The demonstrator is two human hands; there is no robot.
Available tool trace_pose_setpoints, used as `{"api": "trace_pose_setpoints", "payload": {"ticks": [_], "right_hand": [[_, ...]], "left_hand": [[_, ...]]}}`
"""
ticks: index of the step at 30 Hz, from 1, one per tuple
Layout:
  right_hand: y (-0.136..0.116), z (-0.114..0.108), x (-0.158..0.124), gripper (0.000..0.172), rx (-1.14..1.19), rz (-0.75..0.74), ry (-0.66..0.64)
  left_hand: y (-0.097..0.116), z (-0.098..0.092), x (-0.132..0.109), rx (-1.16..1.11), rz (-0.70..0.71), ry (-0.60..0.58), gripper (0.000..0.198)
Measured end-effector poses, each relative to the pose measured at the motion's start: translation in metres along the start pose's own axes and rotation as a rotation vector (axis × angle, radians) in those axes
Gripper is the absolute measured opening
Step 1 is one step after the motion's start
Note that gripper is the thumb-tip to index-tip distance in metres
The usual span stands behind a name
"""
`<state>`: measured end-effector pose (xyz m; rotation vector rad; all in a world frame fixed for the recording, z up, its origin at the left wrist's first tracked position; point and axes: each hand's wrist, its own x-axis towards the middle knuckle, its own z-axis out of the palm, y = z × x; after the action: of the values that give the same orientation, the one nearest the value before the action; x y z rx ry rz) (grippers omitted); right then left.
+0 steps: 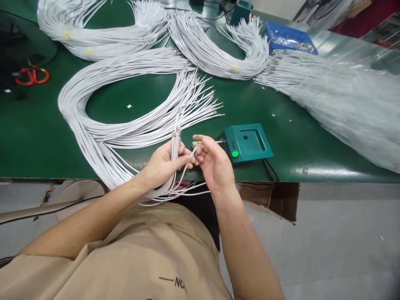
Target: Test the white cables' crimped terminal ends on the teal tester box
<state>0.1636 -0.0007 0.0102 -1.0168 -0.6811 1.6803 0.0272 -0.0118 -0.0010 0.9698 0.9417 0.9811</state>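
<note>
My left hand (167,162) is closed around a bundle of white cables (175,146) near their ends, the rest trailing down over the table's front edge. Its thumb and fingertips also meet a single white cable (190,160) that stands apart from the bundle. With curled fingers, my right hand (217,162) pinches the tip of that cable, where a small yellowish piece (197,143) shows. Just right of the fingers, a thin metal shaft points out of a green box-shaped device (246,141) with a bright green button (235,154).
On the green table (150,98) lie looped white cable bundles (75,96), (215,54). Red-handled scissors (33,76) rest at the left. A blue tray (290,37) of small metal parts and a plastic-covered cable bundle (346,96) are at the right. A cardboard box (281,200) stands below.
</note>
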Motion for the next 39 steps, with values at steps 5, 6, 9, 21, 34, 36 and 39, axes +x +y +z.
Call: {"api": "trace_pose_setpoints", "payload": {"ticks": [5, 6, 9, 21, 34, 36, 39], "right_hand": [[-0.01, -0.003, -0.001, 0.018, -0.249, -0.056, -0.074], [-0.01, -0.005, -0.001, 0.017, -0.276, -0.065, -0.069], [-0.006, -0.012, -0.002, 0.014, -0.28, -0.082, -0.03], [-0.002, -0.015, -0.006, 0.018, -0.131, 0.087, -0.063], [-0.007, -0.014, -0.008, 0.027, -0.364, -0.056, -0.022], [-0.009, -0.013, -0.007, 0.038, -0.425, -0.104, -0.11], [-0.009, -0.013, -0.005, 0.047, -0.506, -0.101, -0.174]], "left_hand": [[0.001, 0.0, -0.002, 0.025, -0.014, -0.028, 0.035], [0.0, -0.001, -0.002, 0.027, -0.012, -0.038, 0.035], [-0.002, -0.004, -0.002, 0.019, -0.007, -0.055, 0.034], [0.001, -0.01, -0.004, 0.115, 0.028, -0.042, 0.031], [-0.002, -0.01, -0.005, 0.211, 0.093, 0.024, 0.029], [-0.002, -0.009, -0.005, 0.156, 0.087, -0.001, 0.028], [-0.002, -0.007, -0.005, 0.085, 0.062, -0.019, 0.027]]}}
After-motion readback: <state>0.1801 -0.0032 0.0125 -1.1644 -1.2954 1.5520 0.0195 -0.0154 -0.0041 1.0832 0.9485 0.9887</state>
